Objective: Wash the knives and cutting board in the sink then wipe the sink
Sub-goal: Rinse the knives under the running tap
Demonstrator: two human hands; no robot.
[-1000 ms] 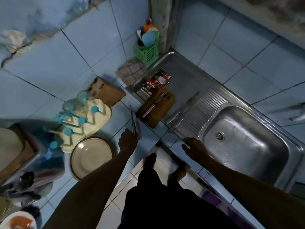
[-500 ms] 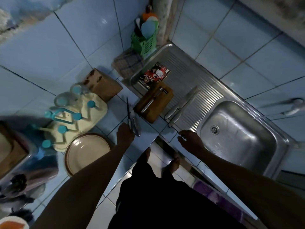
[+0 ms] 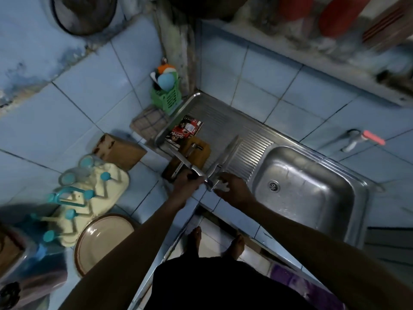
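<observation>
My left hand [image 3: 187, 183] grips a steel knife [image 3: 181, 159] by its handle, blade pointing up and left over the wooden cutting board [image 3: 202, 154]. Another knife [image 3: 194, 147] lies on that board. Two long knives [image 3: 225, 155] lie on the ribbed drainboard [image 3: 252, 151], blades pointing away from me. My right hand [image 3: 231, 189] is at their handle ends, thumb and fingers curled around a handle. The steel sink basin [image 3: 308, 193] with its drain lies to the right. The tap [image 3: 357, 139] sticks out of the wall above it.
A red packet [image 3: 185, 130] lies at the drainboard's far end. A checked cloth [image 3: 148, 124] and a green utensil basket [image 3: 166, 99] stand in the corner. A wooden knife block [image 3: 118, 149], a cream drying rack [image 3: 89, 198] and a round plate [image 3: 105, 240] fill the left counter.
My left hand has carried its knife rightward over the cutting board's edge. My right hand left the counter edge and reached the handles of the drainboard knives. The view tilted upward.
</observation>
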